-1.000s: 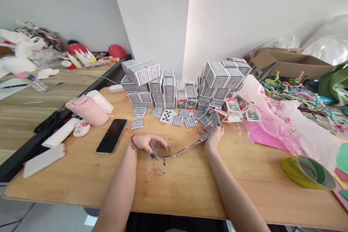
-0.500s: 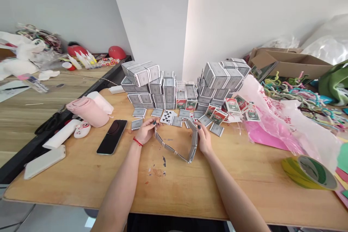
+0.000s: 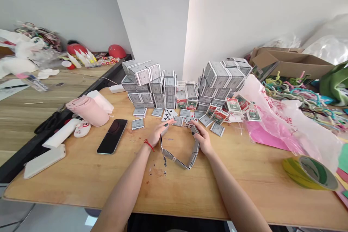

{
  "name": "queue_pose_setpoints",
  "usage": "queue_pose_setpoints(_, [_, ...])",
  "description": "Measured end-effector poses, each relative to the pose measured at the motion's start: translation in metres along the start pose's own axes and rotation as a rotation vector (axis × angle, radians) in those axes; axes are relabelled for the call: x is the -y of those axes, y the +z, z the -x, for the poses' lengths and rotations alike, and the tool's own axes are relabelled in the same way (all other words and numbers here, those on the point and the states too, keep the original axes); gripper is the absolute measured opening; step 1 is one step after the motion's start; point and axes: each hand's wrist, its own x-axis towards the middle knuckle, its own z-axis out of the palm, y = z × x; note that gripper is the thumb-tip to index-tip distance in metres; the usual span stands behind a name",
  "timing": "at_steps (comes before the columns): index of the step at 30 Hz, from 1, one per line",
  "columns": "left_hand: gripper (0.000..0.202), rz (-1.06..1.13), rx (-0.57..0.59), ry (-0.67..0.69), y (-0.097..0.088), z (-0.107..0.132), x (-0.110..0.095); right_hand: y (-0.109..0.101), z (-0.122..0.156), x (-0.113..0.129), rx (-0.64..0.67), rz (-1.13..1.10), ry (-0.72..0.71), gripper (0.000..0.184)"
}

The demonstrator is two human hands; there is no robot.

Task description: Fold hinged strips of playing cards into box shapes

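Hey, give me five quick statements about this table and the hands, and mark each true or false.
1. The card strip bends between the left hand and the right hand. True.
2. The red bracelet is on the right wrist. False: it is on the left wrist.
3. The phone lies left of the card strip. True.
4. The tape roll touches the phone. False: it is far to the right.
5. A green-and-red card box sits on the phone. False: nothing sits on it.

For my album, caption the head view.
Bent strip of grey-backed playing cards between left hand and right hand at brown wooden table.
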Motion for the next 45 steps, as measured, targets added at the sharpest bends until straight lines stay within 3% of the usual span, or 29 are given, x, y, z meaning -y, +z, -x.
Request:
queue_pose_setpoints(5, [0.048, 0.073, 0.056, -0.054, 0.004, -0.001, 0.004, 0.001, -0.002, -0.005, -0.048, -0.03, 0.082, 0.051])
queue_pose_setpoints(9, [0.038, 0.184, 0.081, -0.138, 0.002, 0.0, 0.007, 0.001, -0.003, -0.005, -0.054, -0.022, 0.112, 0.044])
queue_pose_setpoints(12, [0.045, 0.214, 0.053, -0.218, -0.004, -0.001, 0.008, -0.001, -0.003, -0.003, -0.041, -0.008, 0.121, 0.037])
queue_pose_setpoints(15, [0.043, 0.174, -0.03, -0.212, -0.007, -0.007, 0.009, -0.003, -0.003, -0.001, -0.006, -0.001, 0.111, 0.034])
queue_pose_setpoints(20, [0.026, -0.304, -0.1, -0.055, -0.002, -0.028, 0.007, -0.003, -0.003, 0.001, 0.0, -0.11, 0.116, 0.031])
queue_pose_setpoints(24, [0.036, -0.753, -0.082, 0.126, 0.004, -0.048, 0.011, -0.002, -0.003, 0.002, -0.005, -0.265, 0.169, 0.032])
queue_pose_setpoints(27, [0.051, -0.974, -0.098, 0.094, 0.005, -0.062, 0.019, -0.002, -0.004, 0.004, -0.037, -0.266, 0.197, 0.03])
queue_pose_setpoints(30, [0.054, -1.048, -0.085, 0.043, 0.005, -0.071, 0.028, -0.004, -0.005, 0.005, -0.034, -0.271, 0.204, 0.03])
queue_pose_setpoints(35, [0.059, -1.044, -0.119, 0.052, 0.007, -0.069, 0.029, -0.007, -0.007, 0.003, -0.039, -0.308, 0.228, 0.028])
queue_pose_setpoints(39, [0.049, -0.922, -0.185, 0.059, 0.009, -0.058, 0.028, -0.005, -0.009, 0.002, -0.053, -0.322, 0.254, 0.026])
queue_pose_setpoints(42, [0.04, -0.699, -0.221, 0.065, 0.01, -0.05, 0.029, -0.005, -0.009, 0.001, -0.07, -0.371, 0.276, 0.027])
queue_pose_setpoints(45, [0.044, -0.337, -0.232, 0.036, 0.013, -0.045, 0.03, -0.005, -0.009, 0.0, -0.091, -0.411, 0.295, 0.027])
